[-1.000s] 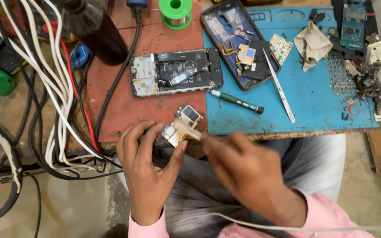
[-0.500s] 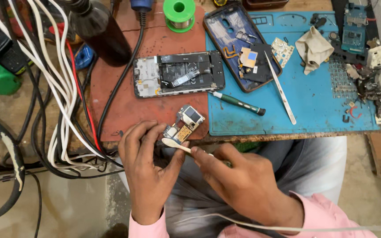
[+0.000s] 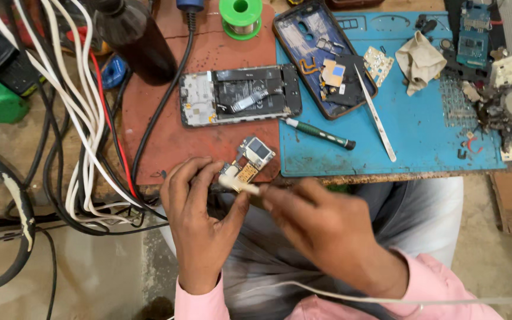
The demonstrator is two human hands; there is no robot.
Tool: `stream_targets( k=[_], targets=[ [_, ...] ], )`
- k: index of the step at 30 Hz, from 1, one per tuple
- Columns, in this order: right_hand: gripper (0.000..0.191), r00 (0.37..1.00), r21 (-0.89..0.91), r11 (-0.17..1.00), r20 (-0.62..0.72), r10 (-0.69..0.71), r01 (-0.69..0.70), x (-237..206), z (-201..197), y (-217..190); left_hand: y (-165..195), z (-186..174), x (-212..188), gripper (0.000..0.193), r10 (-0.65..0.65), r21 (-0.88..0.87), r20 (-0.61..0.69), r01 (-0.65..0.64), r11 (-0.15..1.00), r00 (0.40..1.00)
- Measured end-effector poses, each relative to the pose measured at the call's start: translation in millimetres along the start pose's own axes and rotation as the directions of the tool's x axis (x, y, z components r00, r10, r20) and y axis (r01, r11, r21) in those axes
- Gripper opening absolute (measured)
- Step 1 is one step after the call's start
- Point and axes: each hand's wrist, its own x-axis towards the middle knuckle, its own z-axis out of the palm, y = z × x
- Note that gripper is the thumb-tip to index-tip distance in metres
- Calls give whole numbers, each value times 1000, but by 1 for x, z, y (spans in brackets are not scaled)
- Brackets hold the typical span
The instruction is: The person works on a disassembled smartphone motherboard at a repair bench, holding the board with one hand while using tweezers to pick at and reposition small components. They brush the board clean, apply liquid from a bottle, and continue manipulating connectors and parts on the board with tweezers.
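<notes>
My left hand point(image 3: 200, 222) pinches a small phone circuit board point(image 3: 249, 160) at its lower end, just in front of the table edge. My right hand point(image 3: 321, 228) holds a short white stick-like tool point(image 3: 239, 184) whose tip touches the board's lower part. Behind the board, an opened phone body point(image 3: 238, 95) lies on the red-brown mat point(image 3: 167, 136). A second phone shell point(image 3: 321, 53) with loose parts rests on the blue mat point(image 3: 428, 136).
A green-handled screwdriver point(image 3: 321, 133) and metal tweezers point(image 3: 374, 115) lie on the blue mat, with a crumpled cloth point(image 3: 419, 59) and board scraps point(image 3: 499, 101) at right. A solder spool point(image 3: 241, 15), dark bottle point(image 3: 137, 41) and tangled white cables point(image 3: 78, 118) crowd the left.
Both hands and the board shifted slightly right and down in view. The right hand's tool moved along the board's lower edge.
</notes>
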Motion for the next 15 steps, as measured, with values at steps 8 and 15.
stream_targets(
  k=[8, 15],
  targets=[
    [32, 997, -62, 995, 33, 77, -75, -24, 13, 13, 1, -2, -4, 48, -37, -16, 22, 37, 999, 999],
    [29, 997, 22, 997, 26, 72, -72, -14, 7, 0, -1, -3, -3, 47, -49, -21, 16, 49, 999, 999]
  ],
)
